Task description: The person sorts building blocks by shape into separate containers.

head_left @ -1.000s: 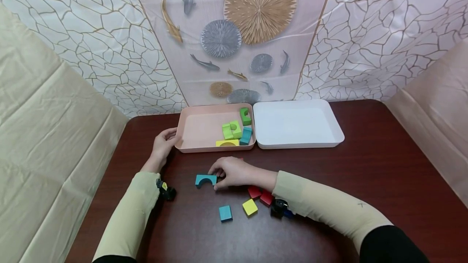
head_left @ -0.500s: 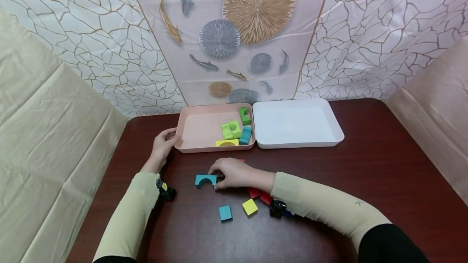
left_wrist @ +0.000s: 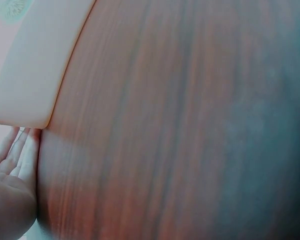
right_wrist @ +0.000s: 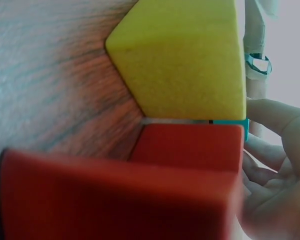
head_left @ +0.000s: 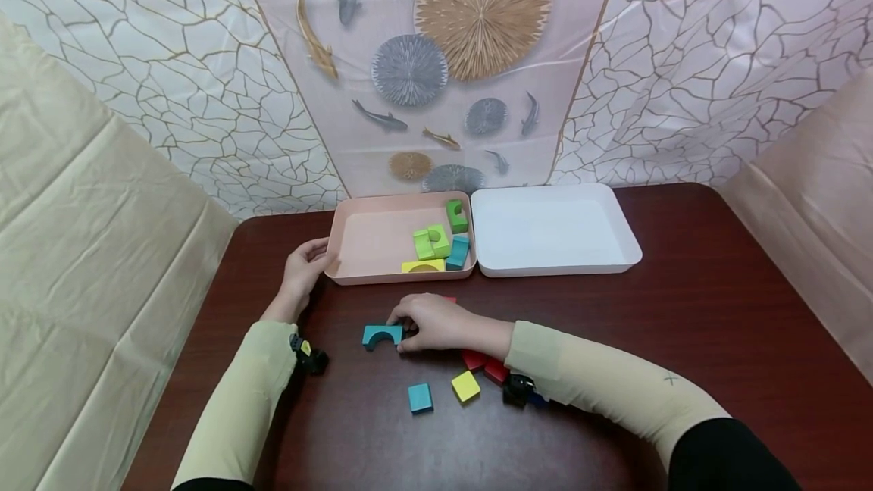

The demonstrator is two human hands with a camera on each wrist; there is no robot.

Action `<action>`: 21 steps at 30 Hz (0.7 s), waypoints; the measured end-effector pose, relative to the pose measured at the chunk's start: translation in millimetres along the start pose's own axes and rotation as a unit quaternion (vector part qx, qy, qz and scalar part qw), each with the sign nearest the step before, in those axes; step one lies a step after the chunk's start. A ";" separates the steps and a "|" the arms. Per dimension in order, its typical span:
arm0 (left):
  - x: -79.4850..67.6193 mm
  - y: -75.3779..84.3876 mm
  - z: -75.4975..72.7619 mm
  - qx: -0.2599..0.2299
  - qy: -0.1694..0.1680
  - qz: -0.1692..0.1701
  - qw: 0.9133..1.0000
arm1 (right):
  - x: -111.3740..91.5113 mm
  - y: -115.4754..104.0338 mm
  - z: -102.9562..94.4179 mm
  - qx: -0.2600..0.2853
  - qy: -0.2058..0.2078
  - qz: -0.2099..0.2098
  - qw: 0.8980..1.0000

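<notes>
In the head view my right hand (head_left: 436,322) pinches the right end of a blue arch block (head_left: 378,335) between thumb and fingers, low over the dark wooden table. The right wrist view shows my right hand (right_wrist: 282,150) at the right, with a sliver of the blue block (right_wrist: 231,123) beside the fingers; other blocks hide most of it. My left hand (head_left: 303,273) rests against the left end of the pink tray (head_left: 361,279). Its fingers look straight by the tray's wall (left_wrist: 32,75) in the left wrist view.
Inside the pink tray are green arch blocks (head_left: 439,239), a blue block (head_left: 458,252) and a yellow arch block (head_left: 423,267). A white tray (head_left: 555,271) adjoins it. Nearer me lie a blue block (head_left: 420,398), a yellow block (head_left: 466,386) and red blocks (head_left: 496,371).
Both hands and the blue arch block stay almost in place. The whole head view shifts only slightly.
</notes>
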State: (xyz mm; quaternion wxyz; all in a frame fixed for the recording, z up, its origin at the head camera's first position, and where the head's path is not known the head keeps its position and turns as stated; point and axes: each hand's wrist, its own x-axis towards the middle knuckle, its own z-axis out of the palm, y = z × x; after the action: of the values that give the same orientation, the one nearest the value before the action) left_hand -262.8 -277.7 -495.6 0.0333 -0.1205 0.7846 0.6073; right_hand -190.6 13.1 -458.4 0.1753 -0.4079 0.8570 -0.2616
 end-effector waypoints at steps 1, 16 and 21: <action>0.0 -0.1 -0.1 -0.001 0.000 0.000 1.000 | 0.0 -0.1 -0.1 -0.001 0.002 -0.001 1.000; -0.4 -0.1 -0.4 0.002 0.002 0.002 1.000 | -0.1 1.1 -9.8 0.030 0.058 -0.002 0.998; 0.6 -0.7 -0.8 0.002 -0.001 -0.001 1.000 | 2.1 0.4 -13.6 0.030 0.087 -0.018 0.996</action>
State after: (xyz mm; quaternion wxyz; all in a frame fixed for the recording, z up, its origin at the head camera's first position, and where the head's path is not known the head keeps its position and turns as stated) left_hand -263.1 -278.7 -496.1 0.0346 -0.1207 0.7855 0.6060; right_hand -199.1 15.8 -447.9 0.1073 -0.3930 0.8535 -0.3249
